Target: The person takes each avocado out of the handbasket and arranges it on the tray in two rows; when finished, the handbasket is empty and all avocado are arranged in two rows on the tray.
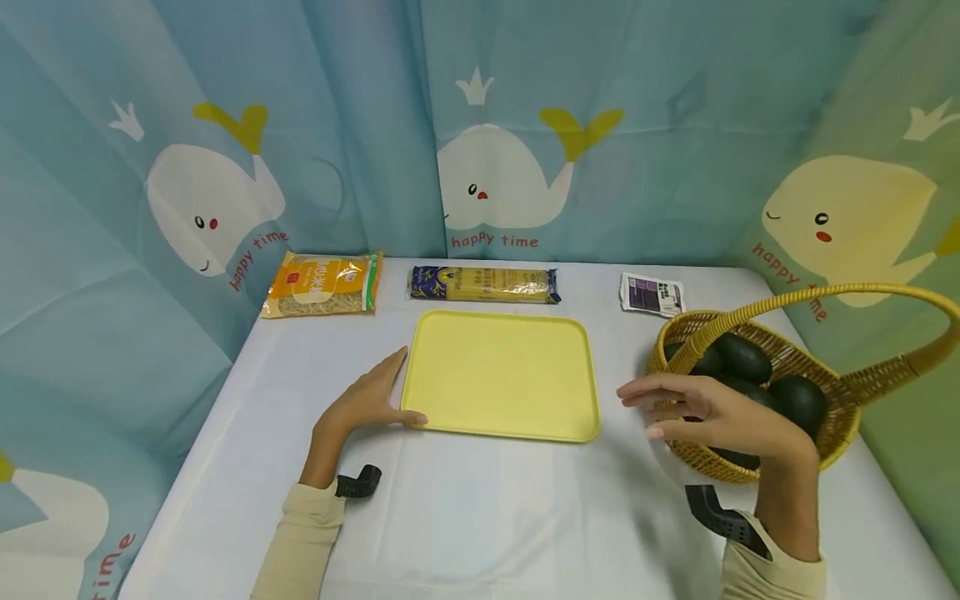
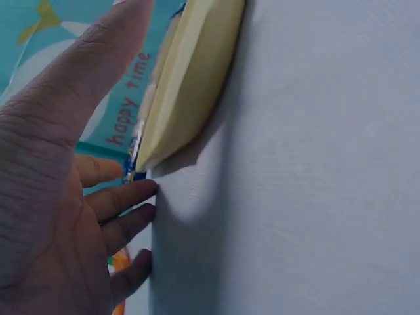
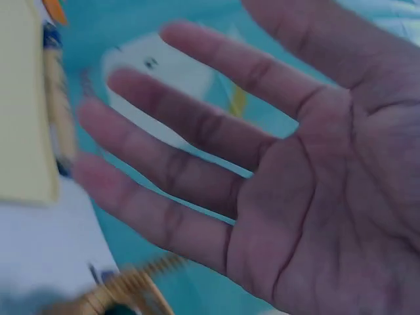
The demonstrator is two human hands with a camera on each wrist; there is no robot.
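A yellow rectangular tray (image 1: 501, 375) lies on the white table in the head view. My left hand (image 1: 369, 395) is at its left edge, thumb over the near left corner and fingers stretched along the side. In the left wrist view those fingers (image 2: 125, 200) are spread and fairly straight beside the tray's corner (image 2: 190, 92). My right hand (image 1: 712, 412) hovers between the tray and a wicker basket (image 1: 840, 450) with a tall handle, holding nothing. Its fingers (image 3: 190, 141) are spread apart in the right wrist view. Several dark green avocado-like fruits (image 1: 798, 404) fill the basket, partly hidden by the right hand.
Along the back of the table lie an orange bag of dry food (image 1: 324, 285), a long packet of noodles (image 1: 483, 284) and a small white-and-purple pouch (image 1: 652, 294). Blue whale-print curtains (image 1: 360, 125) hang behind and at the sides. The basket's handle (image 1: 862, 290) arches high at the right.
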